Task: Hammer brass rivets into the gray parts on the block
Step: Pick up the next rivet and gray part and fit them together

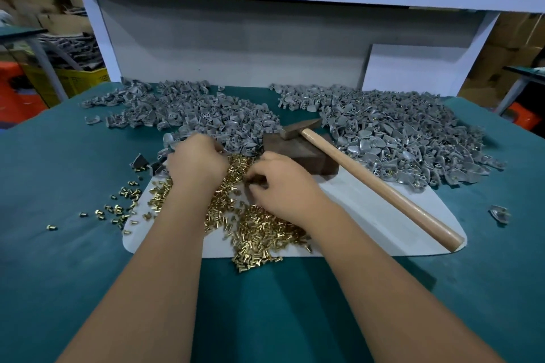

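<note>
Both forearms reached over brass rivets [259,233] heaped on a white sheet [368,209]. Left hand [197,160] curled at the gray parts [224,121]; right hand [283,186] fingers pinched something small, unclear what. Behind: dark block [303,153], hammer [368,180] resting across it.

light: even, bright | shadows: soft | edges: wide-angle bowing | blur: slight, background

Background: teal desk [59,274], white shelf frame.
White mat [368,215] on desk; yellow crate [76,82] and cardboard boxes [516,47] behind.
</note>
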